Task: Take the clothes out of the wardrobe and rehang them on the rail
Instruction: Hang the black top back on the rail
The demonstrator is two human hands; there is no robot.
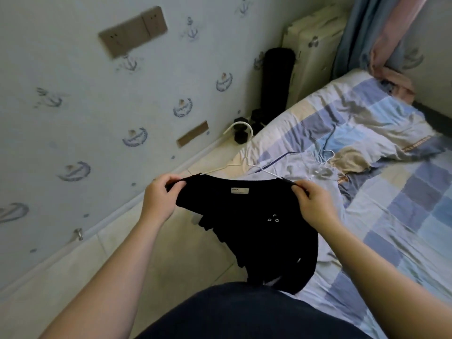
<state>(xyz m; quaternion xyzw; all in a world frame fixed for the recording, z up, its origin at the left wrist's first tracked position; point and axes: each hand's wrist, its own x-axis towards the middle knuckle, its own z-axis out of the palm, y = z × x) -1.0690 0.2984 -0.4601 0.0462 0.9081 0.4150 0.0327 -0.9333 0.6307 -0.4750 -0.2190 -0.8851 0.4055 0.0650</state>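
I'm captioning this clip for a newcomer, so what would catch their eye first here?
A black fabric T-shirt on a thin white hanger hangs mid-frame, the left hand and right hand each pinching a shoulder. To its right lies a bed with a blue-and-cream checked cover.

Black T-shirt [247, 216] on a white hanger [241, 123], held out by both shoulders.
The left hand [161, 194] and right hand [310, 199] each pinch one shoulder. The white neck label faces up, small white letters show on the chest, the hanger's hook points away, and the lower part hangs bunched.
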